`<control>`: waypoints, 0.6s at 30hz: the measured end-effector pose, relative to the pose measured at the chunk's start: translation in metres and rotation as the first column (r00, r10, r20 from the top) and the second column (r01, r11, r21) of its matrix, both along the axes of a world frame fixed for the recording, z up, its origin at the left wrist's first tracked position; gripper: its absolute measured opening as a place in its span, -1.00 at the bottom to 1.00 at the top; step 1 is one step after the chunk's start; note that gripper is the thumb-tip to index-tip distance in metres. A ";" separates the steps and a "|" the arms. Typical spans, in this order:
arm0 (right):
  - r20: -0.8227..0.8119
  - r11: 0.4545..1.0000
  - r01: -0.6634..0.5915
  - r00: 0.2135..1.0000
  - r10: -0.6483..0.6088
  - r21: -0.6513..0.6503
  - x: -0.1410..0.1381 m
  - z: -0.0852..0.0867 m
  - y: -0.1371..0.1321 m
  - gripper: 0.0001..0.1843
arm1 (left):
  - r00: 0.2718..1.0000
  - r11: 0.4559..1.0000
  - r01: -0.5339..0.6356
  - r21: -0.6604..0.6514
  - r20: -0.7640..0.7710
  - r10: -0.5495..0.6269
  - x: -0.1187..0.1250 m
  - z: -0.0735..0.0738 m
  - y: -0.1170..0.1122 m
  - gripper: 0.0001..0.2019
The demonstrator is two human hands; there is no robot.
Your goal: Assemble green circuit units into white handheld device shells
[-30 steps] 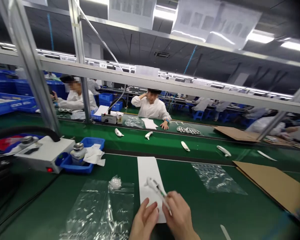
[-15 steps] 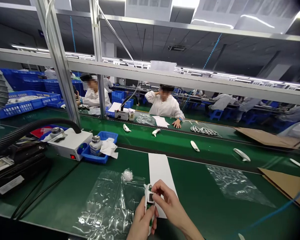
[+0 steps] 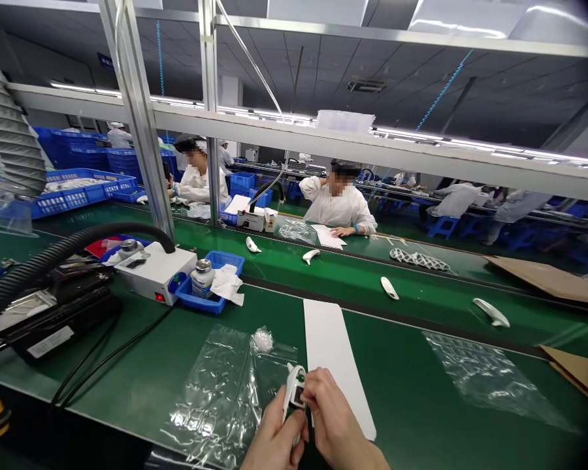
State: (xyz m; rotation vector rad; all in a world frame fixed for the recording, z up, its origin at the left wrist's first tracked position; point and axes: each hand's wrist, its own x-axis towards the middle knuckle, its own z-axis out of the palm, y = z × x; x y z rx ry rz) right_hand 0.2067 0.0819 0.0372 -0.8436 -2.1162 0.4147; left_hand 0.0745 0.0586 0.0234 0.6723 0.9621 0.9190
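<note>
Cool, even light over the green worktop (image 3: 142, 385), under a dim ceiling (image 3: 318, 72).
Thin strip lights (image 3: 85, 89) burn white in the background; glare speckles the clear plastic bag (image 3: 213, 382) and streaks a hanging sheet (image 3: 455, 16) at upper right. Left hand (image 3: 273, 434) and right hand (image 3: 336, 421) look fairly sharp, distant workers (image 3: 453, 198) soft. Wide-angle stretch slants the edges; both right corners darken.

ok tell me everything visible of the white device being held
The white device has a plastic-looking shell, open along one side, showing green parts inside and a dark square framed in white near its top. It is held at a tilt, lower part gripped by the left hand; the right hand has fingers at the square. Its lower end is mostly hidden.
</note>
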 end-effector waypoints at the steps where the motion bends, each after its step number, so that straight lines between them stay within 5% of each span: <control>1: -0.038 1.000 -0.021 0.999 0.021 0.003 -0.001 0.002 -0.001 -0.77 | 1.000 0.999 -0.020 -0.032 0.009 0.020 -0.005 0.000 0.000 -0.47; 5: -0.249 0.984 0.012 0.967 -0.057 -0.180 -0.005 0.016 0.016 -0.83 | 0.979 0.978 -0.163 -0.128 0.103 0.177 -0.023 -0.002 0.003 -0.43; 9: -0.122 0.918 0.019 0.990 -0.074 -0.397 -0.022 0.010 0.067 -0.82 | 0.933 0.940 -0.318 -0.125 0.135 0.333 -0.033 -0.004 0.005 -0.36; 15: 0.160 0.937 0.064 0.987 -0.009 -0.342 -0.067 -0.029 0.117 -0.85 | 0.906 0.912 -0.390 -0.127 0.125 0.405 -0.042 -0.008 0.005 -0.28; 18: 0.220 0.948 0.125 0.974 -0.061 -0.292 -0.061 -0.036 0.128 -0.87 | 0.905 0.901 -0.405 -0.158 0.073 0.420 -0.045 -0.009 0.001 -0.28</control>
